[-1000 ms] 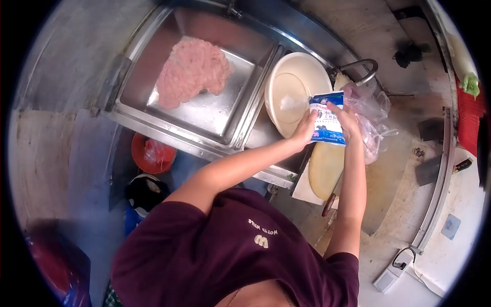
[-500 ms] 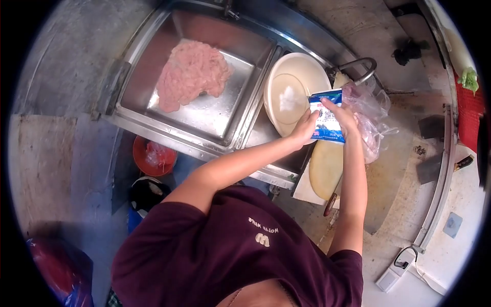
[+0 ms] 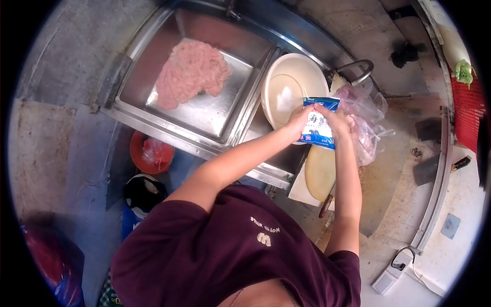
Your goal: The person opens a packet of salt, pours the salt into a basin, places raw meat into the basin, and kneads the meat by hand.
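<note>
Both hands hold a blue-and-white salt packet (image 3: 318, 134) with large printed characters, over the near right rim of a cream plastic bowl (image 3: 271, 94). My left hand (image 3: 297, 124) is closed on its left side. My right hand (image 3: 333, 121) grips the upper right part, thumb across the front. The two hands meet near the printed top. Inside the bowl lies a small white heap (image 3: 287, 99), in what looks like clear liquid. Whether the packet's top is torn I cannot tell.
Left of the bowl, a steel sink (image 3: 235, 123) holds a mass of pale pink raw meat (image 3: 192, 74). Clear plastic bags of meat (image 3: 364, 135) lie right of the packet. Below are a round cutting board (image 3: 319, 176) and a knife handle (image 3: 326, 206). An orange bucket (image 3: 134, 156) stands underneath.
The packet and both hands have shifted slightly left and down. My left fingers have moved up to the packet's top, close to my right hand. The white heap looks flatter.
</note>
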`<action>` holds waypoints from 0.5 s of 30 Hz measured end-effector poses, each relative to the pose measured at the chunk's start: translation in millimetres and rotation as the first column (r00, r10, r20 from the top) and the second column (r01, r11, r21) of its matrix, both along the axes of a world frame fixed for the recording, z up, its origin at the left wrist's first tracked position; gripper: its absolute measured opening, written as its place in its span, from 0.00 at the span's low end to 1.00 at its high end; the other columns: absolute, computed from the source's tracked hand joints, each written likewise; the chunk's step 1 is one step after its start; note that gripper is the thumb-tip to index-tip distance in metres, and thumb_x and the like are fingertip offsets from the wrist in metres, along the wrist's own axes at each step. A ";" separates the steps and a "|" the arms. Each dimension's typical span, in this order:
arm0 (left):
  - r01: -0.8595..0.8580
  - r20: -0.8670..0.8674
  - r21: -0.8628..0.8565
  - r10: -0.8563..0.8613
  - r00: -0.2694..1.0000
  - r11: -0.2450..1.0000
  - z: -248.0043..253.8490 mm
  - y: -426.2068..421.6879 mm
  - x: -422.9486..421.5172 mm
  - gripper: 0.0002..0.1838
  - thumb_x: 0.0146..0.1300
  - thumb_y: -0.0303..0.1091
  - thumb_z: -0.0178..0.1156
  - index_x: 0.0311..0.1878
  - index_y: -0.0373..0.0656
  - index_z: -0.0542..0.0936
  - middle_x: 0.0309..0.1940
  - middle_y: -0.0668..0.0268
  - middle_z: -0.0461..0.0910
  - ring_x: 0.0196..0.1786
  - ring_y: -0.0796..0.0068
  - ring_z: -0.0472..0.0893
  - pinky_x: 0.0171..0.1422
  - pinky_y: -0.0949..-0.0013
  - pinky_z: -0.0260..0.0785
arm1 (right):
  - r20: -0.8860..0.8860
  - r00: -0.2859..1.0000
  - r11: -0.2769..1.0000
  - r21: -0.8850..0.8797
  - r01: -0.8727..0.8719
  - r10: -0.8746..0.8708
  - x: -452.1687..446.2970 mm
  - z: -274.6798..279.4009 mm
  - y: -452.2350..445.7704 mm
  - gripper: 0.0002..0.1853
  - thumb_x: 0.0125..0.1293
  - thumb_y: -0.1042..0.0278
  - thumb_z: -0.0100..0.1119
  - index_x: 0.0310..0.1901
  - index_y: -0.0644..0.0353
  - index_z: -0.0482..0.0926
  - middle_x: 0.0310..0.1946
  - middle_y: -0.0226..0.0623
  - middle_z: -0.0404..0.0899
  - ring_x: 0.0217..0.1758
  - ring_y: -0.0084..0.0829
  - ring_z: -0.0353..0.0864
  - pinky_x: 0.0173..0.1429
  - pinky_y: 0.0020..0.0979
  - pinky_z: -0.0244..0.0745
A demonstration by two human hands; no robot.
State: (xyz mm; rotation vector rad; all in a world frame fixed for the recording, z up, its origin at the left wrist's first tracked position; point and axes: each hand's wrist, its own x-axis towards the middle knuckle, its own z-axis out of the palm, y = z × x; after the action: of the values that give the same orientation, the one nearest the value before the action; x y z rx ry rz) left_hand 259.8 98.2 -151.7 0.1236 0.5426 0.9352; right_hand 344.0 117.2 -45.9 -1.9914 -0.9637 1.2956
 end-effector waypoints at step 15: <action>0.047 -0.141 -0.013 -0.048 0.989 0.999 9.5 -17.1 9.2 0.27 0.74 0.48 0.30 0.59 0.37 0.68 0.49 0.58 0.77 0.50 0.69 0.79 0.54 0.66 0.72 | 0.232 0.942 0.969 -0.101 -0.227 0.244 27.9 -9.9 21.6 0.22 0.59 0.58 0.64 0.45 0.72 0.75 0.32 0.41 0.81 0.32 0.30 0.82 0.34 0.31 0.76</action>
State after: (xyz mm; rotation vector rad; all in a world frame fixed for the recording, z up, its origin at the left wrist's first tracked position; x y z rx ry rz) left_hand 269.0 81.2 -142.1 0.1941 0.6723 0.8815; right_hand 371.9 138.8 -55.8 -2.1804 -1.3234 1.2434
